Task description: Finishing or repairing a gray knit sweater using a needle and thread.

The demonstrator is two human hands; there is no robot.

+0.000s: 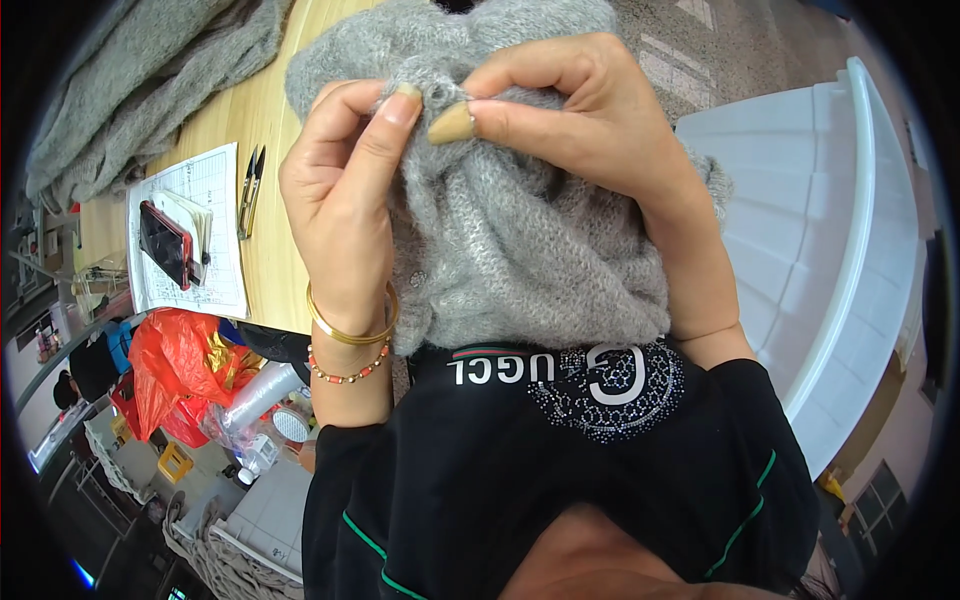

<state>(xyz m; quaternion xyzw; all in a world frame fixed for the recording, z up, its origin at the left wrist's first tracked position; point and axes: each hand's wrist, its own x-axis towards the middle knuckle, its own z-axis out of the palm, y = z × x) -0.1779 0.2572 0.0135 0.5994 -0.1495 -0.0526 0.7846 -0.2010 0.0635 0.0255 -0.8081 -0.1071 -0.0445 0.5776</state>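
Head view. Use the counter (277, 275) as the reference. The grey knit garment (530, 250) lies to the right of the counter, bunched in front of the black shirt (450, 480).

Writing: the chest of the shirt carries white block lettering, upside down in this view, beside a round studded emblem with a large letter. On the counter, a paper sheet (226, 262) shows a ruled grid with handwriting too small to read.

Orientation: the garment's folds run from the hands toward the shirt, slanting to the right, away from the counter. Its bunched state hides its true long axis.

Left hand (345, 185), nearer the counter: thumb and index finger narrow, pinching a raised fold of the garment. Right hand (605, 125), farther from the counter: thumb and index finger narrow, gripping the same fold.

On the counter: snips (251, 195) just right of the sheet; a phone (165, 245) above the sheet. Well right of the counter, beyond the garment: a white tub (790, 235).
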